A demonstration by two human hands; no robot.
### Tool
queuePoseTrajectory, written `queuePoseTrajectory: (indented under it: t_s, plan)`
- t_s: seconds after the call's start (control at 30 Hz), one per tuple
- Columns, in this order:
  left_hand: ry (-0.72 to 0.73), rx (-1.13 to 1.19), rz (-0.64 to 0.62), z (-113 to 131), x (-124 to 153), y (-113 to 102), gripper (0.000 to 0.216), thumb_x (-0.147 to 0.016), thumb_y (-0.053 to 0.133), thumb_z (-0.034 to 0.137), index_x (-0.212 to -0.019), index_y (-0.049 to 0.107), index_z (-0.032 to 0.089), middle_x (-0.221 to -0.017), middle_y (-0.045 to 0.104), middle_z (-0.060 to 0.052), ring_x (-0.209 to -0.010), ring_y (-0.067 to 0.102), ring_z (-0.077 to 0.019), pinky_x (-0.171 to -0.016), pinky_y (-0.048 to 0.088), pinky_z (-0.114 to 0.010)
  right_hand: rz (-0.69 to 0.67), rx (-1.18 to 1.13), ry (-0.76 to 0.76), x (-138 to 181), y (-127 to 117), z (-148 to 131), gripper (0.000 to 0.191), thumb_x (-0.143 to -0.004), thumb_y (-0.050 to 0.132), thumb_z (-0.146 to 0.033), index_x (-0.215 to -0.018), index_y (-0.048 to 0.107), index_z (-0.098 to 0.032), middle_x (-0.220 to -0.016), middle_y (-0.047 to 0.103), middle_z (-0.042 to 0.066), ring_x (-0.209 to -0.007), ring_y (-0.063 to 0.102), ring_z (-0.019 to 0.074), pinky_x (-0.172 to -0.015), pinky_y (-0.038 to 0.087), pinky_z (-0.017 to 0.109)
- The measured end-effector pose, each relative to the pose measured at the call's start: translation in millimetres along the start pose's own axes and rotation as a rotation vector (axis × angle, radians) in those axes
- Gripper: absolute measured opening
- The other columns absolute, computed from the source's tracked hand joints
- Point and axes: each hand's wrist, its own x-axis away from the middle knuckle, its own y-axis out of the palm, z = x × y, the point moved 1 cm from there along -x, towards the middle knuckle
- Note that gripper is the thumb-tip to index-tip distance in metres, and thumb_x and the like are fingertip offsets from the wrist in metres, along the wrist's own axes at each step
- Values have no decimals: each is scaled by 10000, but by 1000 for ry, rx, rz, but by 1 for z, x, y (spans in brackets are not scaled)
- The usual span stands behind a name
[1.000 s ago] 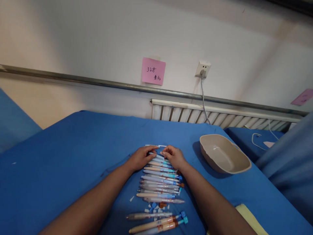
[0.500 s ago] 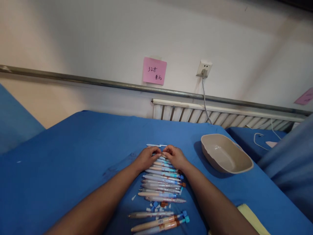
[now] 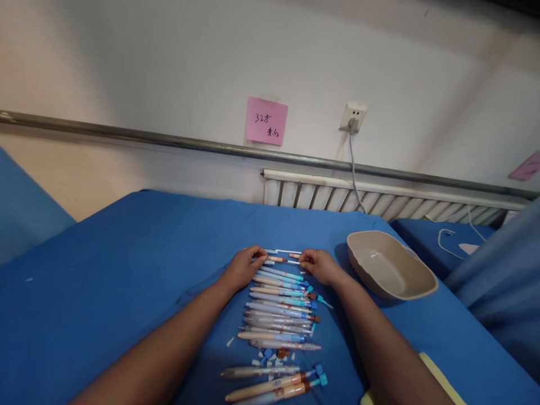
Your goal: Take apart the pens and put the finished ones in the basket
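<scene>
At the far end of a row of pens (image 3: 278,315), my left hand (image 3: 244,269) pinches a pen barrel (image 3: 276,259) with an orange and brown front part. Opposite it, the fingers of my right hand (image 3: 318,265) are closed on the end of a thin white pen refill (image 3: 292,262), which lines up with the barrel's brown tip. A short orange pen piece (image 3: 294,256) lies by the right fingertips. Just beyond both hands is another pen with a long white rod (image 3: 287,251). Blue, teal and brown caps sit at the right ends of several pens.
A beige plastic basin (image 3: 388,267) stands right of my right hand on the blue-covered table (image 3: 139,270). Small white scraps (image 3: 278,361) and loose caps lie among the nearer pens. A yellow cloth (image 3: 439,377) is under my right forearm. Behind are a radiator and a wall socket.
My hands were close together over the far pens and have moved apart sideways. The barrel and the white refill now show between them, and a teal-capped piece is uncovered near my right wrist.
</scene>
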Motion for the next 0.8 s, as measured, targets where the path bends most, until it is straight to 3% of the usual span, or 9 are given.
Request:
queuePoseTrajectory:
  t_s: [0.2, 0.43, 0.63, 0.8]
  plan:
    - [-14, -13, 27, -4, -1, 0, 237, -810, 507, 380, -854, 647, 194, -855, 683, -26, -842, 601, -206, -750, 435, -296, 50, 138, 21, 3, -9, -1, 76, -762, 563, -153, -790, 623, -190, -639, 618, -16, -565, 549, 116, -537, 383, 206]
    - [-25, 23, 55, -6, -1, 1, 336, -834, 480, 409, -1034, 614, 174, -897, 686, -41, -851, 625, -205, -759, 462, -305, 198, 260, -95, 6, 6, -36, 134, -798, 586, -218, -916, 648, -199, -912, 662, 57, -840, 588, 178, -770, 417, 285]
    - [3, 127, 25, 5, 4, 3, 316, -835, 490, 399, -1026, 608, 176, -909, 684, -37, -836, 625, -189, -753, 474, -296, 192, -101, -105, 2, 43, -46, 149, -793, 589, -236, -935, 631, -216, -826, 687, -1, -731, 625, 143, -691, 473, 255]
    - [-27, 118, 10, 1, 3, 5, 331, -843, 479, 422, -1027, 606, 179, -910, 686, -36, -837, 629, -189, -752, 481, -296, 221, -34, -44, 0, 43, -37, 86, -805, 542, -244, -805, 618, -204, -689, 643, -22, -627, 579, 124, -588, 435, 221]
